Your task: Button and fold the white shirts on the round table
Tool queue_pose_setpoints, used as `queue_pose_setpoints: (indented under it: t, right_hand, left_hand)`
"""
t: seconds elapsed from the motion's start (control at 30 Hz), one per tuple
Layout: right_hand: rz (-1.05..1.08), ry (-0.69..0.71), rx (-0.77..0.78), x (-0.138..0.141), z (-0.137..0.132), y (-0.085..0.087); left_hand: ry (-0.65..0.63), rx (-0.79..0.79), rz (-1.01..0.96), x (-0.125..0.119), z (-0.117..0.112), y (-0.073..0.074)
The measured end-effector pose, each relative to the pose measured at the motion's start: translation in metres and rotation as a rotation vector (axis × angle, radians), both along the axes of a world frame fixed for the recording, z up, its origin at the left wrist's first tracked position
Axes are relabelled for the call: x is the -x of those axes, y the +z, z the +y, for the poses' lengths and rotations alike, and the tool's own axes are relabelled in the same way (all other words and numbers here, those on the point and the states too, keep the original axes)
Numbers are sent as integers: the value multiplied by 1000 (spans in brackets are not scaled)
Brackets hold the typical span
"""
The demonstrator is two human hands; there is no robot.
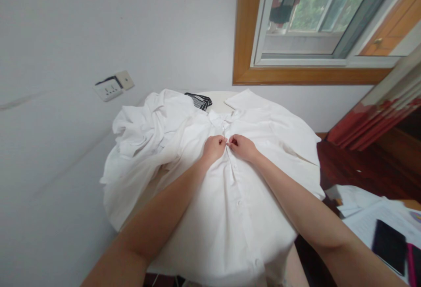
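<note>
A white button-up shirt [210,217] lies spread front side up over a round table [217,100], its collar at the far side and its hem hanging toward me. My left hand [215,147] pinches the front edge of the shirt just below the collar. Close beside it, my right hand [242,147] pinches the same front opening, fingertips almost touching the left ones. Whatever button lies between the fingertips is too small to make out. Lower down the front, several buttons show along the strip.
More crumpled white cloth [141,125] is heaped at the table's left, near a striped black cloth [200,101]. A wall with a socket [108,89] stands behind. At right are a window frame [296,76], a curtain [368,111], papers [368,217] and a dark phone-like device [390,245].
</note>
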State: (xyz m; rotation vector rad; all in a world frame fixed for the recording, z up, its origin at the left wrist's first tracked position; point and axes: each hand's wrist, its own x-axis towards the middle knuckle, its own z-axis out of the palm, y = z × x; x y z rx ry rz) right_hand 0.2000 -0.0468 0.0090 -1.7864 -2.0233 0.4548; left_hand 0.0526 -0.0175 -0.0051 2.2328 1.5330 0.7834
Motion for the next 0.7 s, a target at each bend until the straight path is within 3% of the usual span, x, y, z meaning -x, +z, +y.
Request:
queue_pose_setpoints:
  t: [0.27, 0.7]
  right_hand:
    - [-125, -40, -140, 8, -9, -4]
    - [-7, -10, -226, 4, -10, -8]
  left_hand:
    - [-8, 64, -40, 2, 5, -2]
    - [-62, 156, -191, 9, 4, 2]
